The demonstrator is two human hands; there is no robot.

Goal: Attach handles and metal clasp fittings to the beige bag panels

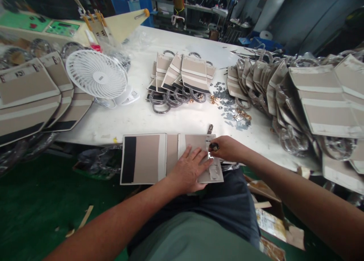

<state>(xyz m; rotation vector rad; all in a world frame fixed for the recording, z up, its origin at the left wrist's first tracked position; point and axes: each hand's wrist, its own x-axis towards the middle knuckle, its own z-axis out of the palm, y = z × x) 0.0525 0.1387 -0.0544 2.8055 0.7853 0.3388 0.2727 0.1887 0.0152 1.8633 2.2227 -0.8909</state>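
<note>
A beige bag panel (150, 158) with white strips and a black band lies across the table's front edge, over my lap. My left hand (190, 169) rests flat on its right half, fingers spread, pressing it down. My right hand (229, 148) is closed on a small dark tool (214, 146), mostly hidden by the fingers, at the panel's right end. Just below that tool, a small shiny metal plate (210, 155) sits on the panel near my left fingertips. A short metal strip (210, 129) sticks out beyond the panel's far edge.
Loose metal plates (227, 111) and brass-coloured fittings (241, 115) lie scattered ahead. Stacked panels with wrapped handles stand at the centre (195, 71), right (318, 101) and left (25, 86). A white fan (98, 77) stands left. Cardboard scraps (264, 191) lie below right. A person (178, 3) stands far back.
</note>
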